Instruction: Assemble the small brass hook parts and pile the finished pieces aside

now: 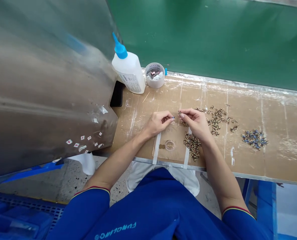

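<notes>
Cardboard, glossy with clear tape, covers the desk (276, 156), and at the middle of the frame two hands meet just above it. The left hand (158, 122) has thumb and forefinger pinched together on a bluish piece (173, 117). The right hand (195, 121) has its fingers clamped the same way on a brass-coloured piece (180, 114). The two pieces are held tip to tip, almost touching; their exact shape is too small to tell.

Both look like stiff little metal parts: very light and hard, probably smooth enough to slip or spring away if squeezed off-centre. A fingertip pinch across the body of each, leaving the mating end free, seems the sound hold, and any drop would likely bounce and roll.

Just below the right wrist lies a dense heap of brass parts (193, 146). A looser scatter (216, 120) spreads to the right of the hand, and a bluish heap (255, 138) sits well apart, further right. A small clear ring (170, 145) rests between two white tape strips (156, 148) near the desk's front edge.

Toward the upper left stand a white bottle (128, 71) with a blue nozzle and, just beside it, a tape roll (155, 75) holding scraps. A metal panel (45, 83) fills the left side, and a green belt (213, 36) runs behind.
</notes>
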A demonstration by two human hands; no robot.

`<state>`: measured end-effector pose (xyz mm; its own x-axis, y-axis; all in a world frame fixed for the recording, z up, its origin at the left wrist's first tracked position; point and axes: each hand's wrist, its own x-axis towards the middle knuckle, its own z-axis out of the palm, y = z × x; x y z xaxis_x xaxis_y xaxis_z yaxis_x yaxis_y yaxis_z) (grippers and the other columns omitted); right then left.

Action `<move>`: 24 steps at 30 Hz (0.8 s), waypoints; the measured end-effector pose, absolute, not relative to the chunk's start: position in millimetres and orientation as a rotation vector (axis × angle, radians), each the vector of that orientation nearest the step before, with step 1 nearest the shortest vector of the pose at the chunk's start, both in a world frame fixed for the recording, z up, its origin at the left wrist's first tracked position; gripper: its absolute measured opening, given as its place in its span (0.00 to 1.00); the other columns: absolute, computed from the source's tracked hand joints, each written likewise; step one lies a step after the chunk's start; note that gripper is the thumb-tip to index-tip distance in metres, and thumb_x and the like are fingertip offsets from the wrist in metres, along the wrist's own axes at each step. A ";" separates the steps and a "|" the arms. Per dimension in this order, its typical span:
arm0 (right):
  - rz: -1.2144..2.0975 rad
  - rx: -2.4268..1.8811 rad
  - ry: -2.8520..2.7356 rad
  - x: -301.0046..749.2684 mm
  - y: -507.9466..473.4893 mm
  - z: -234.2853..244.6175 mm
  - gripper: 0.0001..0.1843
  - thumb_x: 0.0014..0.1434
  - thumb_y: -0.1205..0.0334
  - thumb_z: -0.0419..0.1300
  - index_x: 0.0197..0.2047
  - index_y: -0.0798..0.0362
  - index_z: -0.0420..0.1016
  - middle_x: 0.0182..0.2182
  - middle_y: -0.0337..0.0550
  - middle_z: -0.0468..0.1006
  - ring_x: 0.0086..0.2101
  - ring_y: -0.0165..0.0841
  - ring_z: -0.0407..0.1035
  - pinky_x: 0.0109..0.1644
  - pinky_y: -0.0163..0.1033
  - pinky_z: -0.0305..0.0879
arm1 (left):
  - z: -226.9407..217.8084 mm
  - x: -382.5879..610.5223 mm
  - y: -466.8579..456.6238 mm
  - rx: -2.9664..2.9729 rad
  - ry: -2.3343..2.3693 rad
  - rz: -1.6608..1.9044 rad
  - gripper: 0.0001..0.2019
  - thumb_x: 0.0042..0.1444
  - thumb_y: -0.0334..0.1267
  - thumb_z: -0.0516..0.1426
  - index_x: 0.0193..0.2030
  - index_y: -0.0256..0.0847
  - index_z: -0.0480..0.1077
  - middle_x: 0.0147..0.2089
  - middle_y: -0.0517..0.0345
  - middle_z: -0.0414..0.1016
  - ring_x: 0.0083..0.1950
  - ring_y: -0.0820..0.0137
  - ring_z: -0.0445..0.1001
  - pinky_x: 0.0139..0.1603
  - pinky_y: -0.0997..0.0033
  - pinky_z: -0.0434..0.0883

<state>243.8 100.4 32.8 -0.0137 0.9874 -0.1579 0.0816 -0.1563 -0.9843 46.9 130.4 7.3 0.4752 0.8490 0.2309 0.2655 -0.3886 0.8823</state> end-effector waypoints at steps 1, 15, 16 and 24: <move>1.304 -1.381 -1.193 241.9 99.5 32.9 0.16 0.53 0.50 0.72 0.40 0.50 0.82 0.33 0.42 0.84 0.33 0.33 0.77 0.42 0.43 0.78 | 6.5 47.5 130.3 1.911 0.929 0.901 0.08 0.62 0.35 0.59 0.32 0.36 0.73 0.27 0.61 0.74 0.26 0.76 0.67 0.30 0.76 0.64; 1.320 -1.402 -1.217 230.5 97.3 17.7 0.19 0.53 0.45 0.71 0.37 0.52 0.80 0.29 0.42 0.81 0.30 0.32 0.76 0.37 0.41 0.76 | 3.0 48.5 130.9 1.993 0.930 0.866 0.09 0.64 0.35 0.58 0.33 0.37 0.73 0.28 0.59 0.75 0.29 0.74 0.70 0.33 0.74 0.66; 1.311 -1.402 -1.228 230.3 97.0 17.0 0.19 0.53 0.45 0.70 0.37 0.52 0.80 0.29 0.43 0.81 0.30 0.33 0.76 0.37 0.41 0.75 | 2.6 48.5 130.9 2.003 0.935 0.854 0.09 0.65 0.36 0.57 0.33 0.37 0.73 0.28 0.59 0.75 0.30 0.74 0.70 0.33 0.74 0.67; 1.253 -1.427 -1.310 229.2 95.5 16.2 0.21 0.52 0.42 0.70 0.35 0.51 0.79 0.31 0.44 0.82 0.31 0.35 0.75 0.35 0.40 0.72 | -2.6 45.9 130.1 2.164 0.955 0.804 0.13 0.69 0.40 0.53 0.33 0.39 0.71 0.31 0.55 0.75 0.34 0.69 0.73 0.39 0.70 0.69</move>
